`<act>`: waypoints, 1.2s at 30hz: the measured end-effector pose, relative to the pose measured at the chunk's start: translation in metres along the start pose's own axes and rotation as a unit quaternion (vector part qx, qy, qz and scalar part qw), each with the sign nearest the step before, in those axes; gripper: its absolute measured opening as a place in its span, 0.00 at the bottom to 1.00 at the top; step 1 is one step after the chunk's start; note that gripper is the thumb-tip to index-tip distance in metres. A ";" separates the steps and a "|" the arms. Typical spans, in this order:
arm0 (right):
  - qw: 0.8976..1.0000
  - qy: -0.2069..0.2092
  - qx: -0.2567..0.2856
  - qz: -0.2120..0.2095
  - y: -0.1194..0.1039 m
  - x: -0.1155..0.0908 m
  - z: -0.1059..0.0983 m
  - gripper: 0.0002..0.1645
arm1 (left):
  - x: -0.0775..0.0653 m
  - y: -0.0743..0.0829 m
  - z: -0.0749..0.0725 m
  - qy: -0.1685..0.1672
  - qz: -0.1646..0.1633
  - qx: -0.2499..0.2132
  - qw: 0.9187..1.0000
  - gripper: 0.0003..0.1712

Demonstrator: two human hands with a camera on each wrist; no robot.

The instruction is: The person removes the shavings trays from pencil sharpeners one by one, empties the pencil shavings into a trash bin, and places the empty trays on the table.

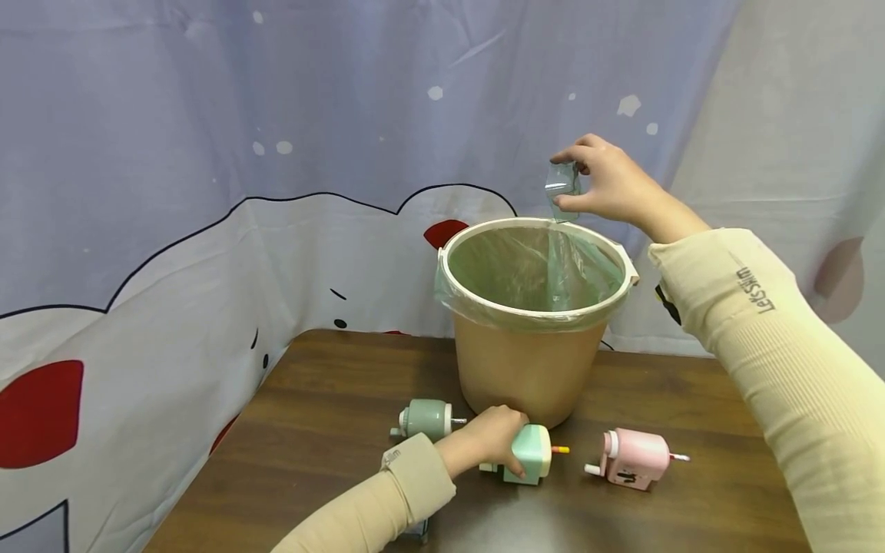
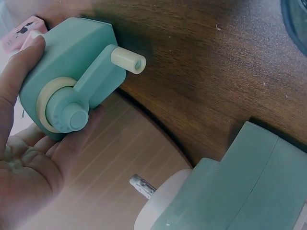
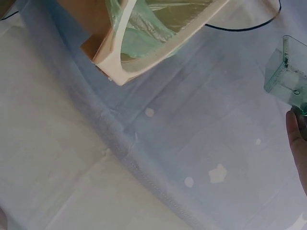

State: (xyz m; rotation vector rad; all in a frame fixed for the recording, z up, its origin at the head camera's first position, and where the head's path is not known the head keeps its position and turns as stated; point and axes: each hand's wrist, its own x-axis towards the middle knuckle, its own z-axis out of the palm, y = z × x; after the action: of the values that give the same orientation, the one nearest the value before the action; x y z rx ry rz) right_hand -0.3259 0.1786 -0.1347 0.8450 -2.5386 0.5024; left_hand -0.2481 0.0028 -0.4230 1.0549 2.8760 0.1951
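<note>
My left hand (image 1: 492, 438) grips a mint-green crank pencil sharpener (image 1: 531, 455) low over the table, in front of the bin. An orange-and-yellow pencil end (image 1: 561, 450) sticks out of its right side. In the left wrist view, thumb and fingers lie on opposite sides of the sharpener (image 2: 76, 62), crank toward the camera. Above the bin's back rim, my right hand (image 1: 608, 178) pinches a clear, tinted shavings drawer (image 1: 563, 188) between thumb and fingers. Dark specks show inside this drawer (image 3: 293, 79) in the right wrist view.
A beige bin (image 1: 525, 361) with a translucent green liner (image 1: 518, 269) stands on the wooden table (image 1: 346, 384). A darker green sharpener (image 1: 426, 419) sits left of my left hand, a pink one (image 1: 636, 458) to the right. A patterned curtain (image 1: 332, 115) hangs behind.
</note>
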 end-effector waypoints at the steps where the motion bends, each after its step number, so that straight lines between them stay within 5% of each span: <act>1: 1.000 -0.002 -0.005 -0.004 0.000 0.000 0.000 0.30 | 0.000 0.000 0.000 -0.002 -0.001 0.001 1.000 0.31; 14: 0.992 -0.089 -0.071 -0.050 -0.002 0.001 0.003 0.30 | 0.000 -0.001 0.002 -0.001 0.006 -0.009 1.000 0.31; 27: 0.945 -0.114 -0.230 -0.202 -0.002 -0.003 0.014 0.30 | -0.002 -0.002 0.002 -0.004 0.000 -0.006 1.000 0.30; 36: 0.927 -0.113 -0.267 -0.240 0.000 -0.002 0.018 0.29 | -0.004 -0.003 0.001 -0.007 -0.003 -0.011 1.000 0.30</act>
State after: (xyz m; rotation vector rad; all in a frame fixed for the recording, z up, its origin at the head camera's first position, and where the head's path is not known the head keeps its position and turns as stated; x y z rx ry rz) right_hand -0.3294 0.1709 -0.1507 1.2902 -2.3422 -0.4444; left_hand -0.2472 -0.0016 -0.4245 1.0406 2.8564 0.2185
